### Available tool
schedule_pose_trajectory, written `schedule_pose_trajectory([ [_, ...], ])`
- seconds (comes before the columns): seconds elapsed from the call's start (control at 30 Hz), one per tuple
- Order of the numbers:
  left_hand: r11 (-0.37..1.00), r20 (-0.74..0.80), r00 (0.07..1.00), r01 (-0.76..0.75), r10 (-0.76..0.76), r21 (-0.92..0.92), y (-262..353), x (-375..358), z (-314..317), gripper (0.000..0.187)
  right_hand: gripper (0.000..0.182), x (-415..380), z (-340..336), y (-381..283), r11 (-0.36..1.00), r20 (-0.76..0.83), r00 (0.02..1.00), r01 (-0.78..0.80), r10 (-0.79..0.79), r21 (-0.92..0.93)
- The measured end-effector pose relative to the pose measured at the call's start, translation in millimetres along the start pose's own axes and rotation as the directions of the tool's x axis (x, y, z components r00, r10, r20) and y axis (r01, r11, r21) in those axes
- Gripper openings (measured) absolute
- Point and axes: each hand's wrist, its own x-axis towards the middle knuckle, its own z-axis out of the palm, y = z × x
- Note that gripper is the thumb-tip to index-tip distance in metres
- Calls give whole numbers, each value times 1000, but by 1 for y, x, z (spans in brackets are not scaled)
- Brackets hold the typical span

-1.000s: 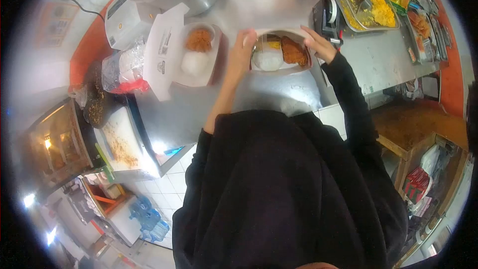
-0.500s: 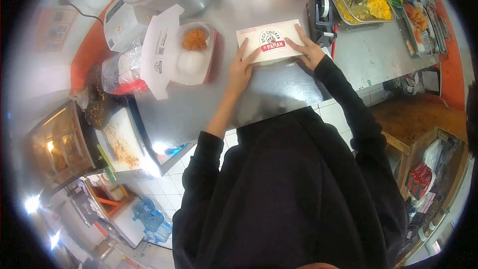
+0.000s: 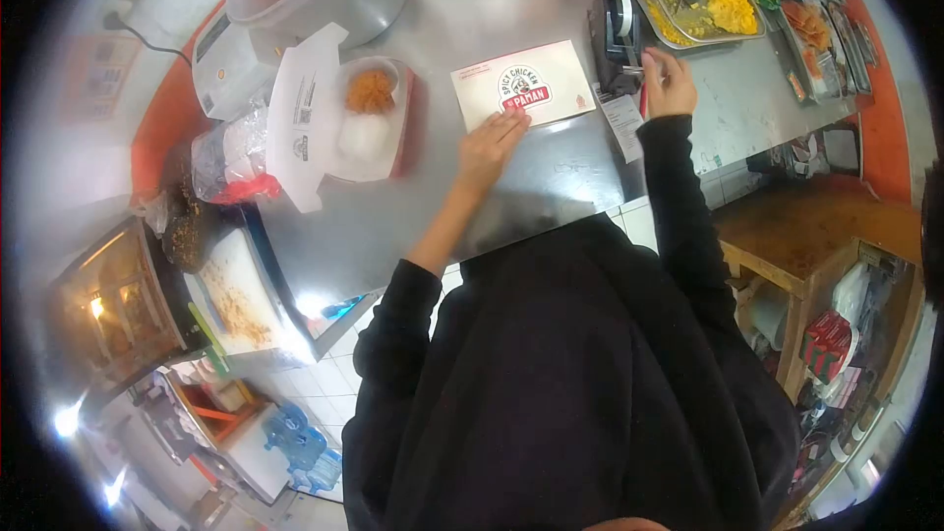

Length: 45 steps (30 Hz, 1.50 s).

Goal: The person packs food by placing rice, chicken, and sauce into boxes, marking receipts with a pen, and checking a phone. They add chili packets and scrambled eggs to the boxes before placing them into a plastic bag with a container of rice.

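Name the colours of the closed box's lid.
The lid is cream, printed red and black, best in head view.

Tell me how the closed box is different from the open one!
The closed box has its lid down; the open box has its lid folded back. Food shows in the open box, but the closed box hides its inside. The left hand rests its fingers on the closed box, while neither hand touches the open box. Both carry printing and sit on the metal counter.
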Motion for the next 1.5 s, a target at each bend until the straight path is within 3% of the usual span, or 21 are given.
schedule_pose_trajectory([
  [0.03, 1000, 0, 1000, 0, 0, -6, 1, 1, -1, 23, 23, 5, 7, 13, 1000, 0, 1000, -2, 2, -6],
  [0.1, 999, 15, 1000, 26, -26, -44, 1, 4, -3, 21, 25, 19, 37, 54, 847, 469, 883, -225, -32, 481],
  [0.17, 999, 20, 999, 29, -28, -43, 2, 6, -2, 20, 24, 21, 43, 71, 837, 533, 846, -276, -22, 473],
  [0.23, 999, 31, 999, 33, -32, -42, 2, 4, -3, 19, 23, 11, 33, 76, 126, 726, 686, -725, 38, 678],
  [0.27, 998, 19, 999, 45, -44, -37, 3, 5, -3, 19, 25, -3, 25, 75, 83, 685, 728, -681, -28, 728],
  [0.43, 996, 5, 997, 72, -71, -56, 5, 6, 1, 15, 22, -18, 30, 71, 532, 728, 665, -683, 169, 500],
  [0.5, 996, -29, 997, 73, -75, -43, 8, 7, -2, 13, 20, -14, 29, 69, 905, 598, 794, -328, 109, 270],
  [0.57, 995, -49, 995, 80, -83, -62, 9, 11, -3, 12, 18, -20, 30, 64, 932, 525, 834, -308, 168, 193],
  [0.6, 993, -64, 994, 85, -90, -81, 11, 9, -4, 11, 17, -27, 27, 62, 996, 400, 913, -85, 84, -17],
  [0.67, 988, 3, 991, 133, -133, -77, 15, 0, -8, 10, 15, -56, 25, 58, 963, 291, 956, 91, -14, -252],
  [0.73, 982, 5, 983, 182, -182, -56, 7, 12, -1, 9, 15, -67, 31, 58, 984, 244, 958, 123, -151, 127],
  [0.83, 962, 99, 965, 252, -242, -104, 19, -7, -6, 11, 15, -90, 14, -36, 760, 646, 762, -392, -48, 518],
  [0.9, 982, -99, 981, 154, -165, -107, 8, -2, 5, 10, 14, -116, 51, -45, 702, 536, 838, -320, -103, 636],
  [1.07, 956, -100, 970, 198, -223, -215, 6, -14, 13, 17, 35, -118, 66, -59, 516, 572, 808, -552, 139, 655],
  [1.17, 921, -35, 940, 324, -338, -216, 13, -10, 12, 21, 47, -116, 69, -51, 604, 585, 800, -535, 136, 591],
  [1.2, 972, -39, 973, 226, -229, -68, 15, 0, 7, 21, 47, -117, 73, -45, 603, 586, 798, -538, 140, 589],
  [1.27, 990, -22, 993, 117, -116, 73, 20, 6, 8, 22, 46, -117, 83, -32, 897, 248, 959, 14, -137, 441],
  [1.37, 965, -132, 957, 263, -257, 28, 25, 8, 16, 17, 39, -89, 42, -26, 935, 455, 867, 35, -204, 353],
  [1.4, 951, -152, 939, 310, -307, -4, 28, 7, 15, 15, 30, -80, 46, -5, 849, 85, 946, 238, -312, 472],
  [1.43, 933, -173, 918, 357, -358, -37, 30, 8, 15, 12, 28, -60, 20, -22, 909, 27, 1000, -15, 4, 417],
  [1.5, 926, -157, 913, 378, -376, -22, 32, 9, 17, 10, 29, -30, 23, 17, 990, -68, 997, 43, -34, 135],
])
